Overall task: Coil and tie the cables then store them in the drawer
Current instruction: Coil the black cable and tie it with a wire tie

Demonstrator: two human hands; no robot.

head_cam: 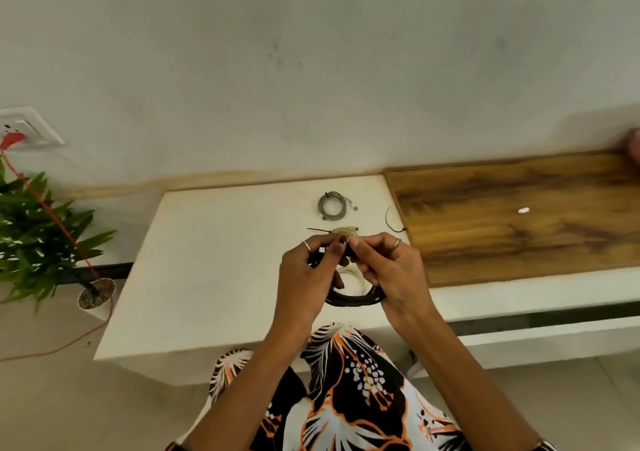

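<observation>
- Black cable coil (pixel 356 300): held in the air above the white tabletop (pixel 214 260), hanging below both hands. Only its lower arc shows; the top of the loop is hidden inside the fingers.
- Left hand (pixel 308 274): fingers closed round the coil's upper left side, a small plug end showing at the fingertips (pixel 322 250).
- Right hand (pixel 391 270): thumb and forefinger pinched at the top of the loop, meeting the left fingertips. Something thin seems nipped there, likely a tie; too small to be sure.
- Key relation: the coil hangs straight down from the pinch, its plane roughly facing the camera. Both hands are on it; the right sits at the binding point, so the tying probably falls to it while the left steadies.
- Under the hands, a pale coil (pixel 349 275) lies on the top, partly hidden.
- Farther back: a second pale coil (pixel 343 231) with a dark tie (pixel 317 230) sticking out, then a grey coil (pixel 333 205).
- Loose black tie (pixel 393 222) near the wooden panel (pixel 519 215).
- No drawer seen open.
</observation>
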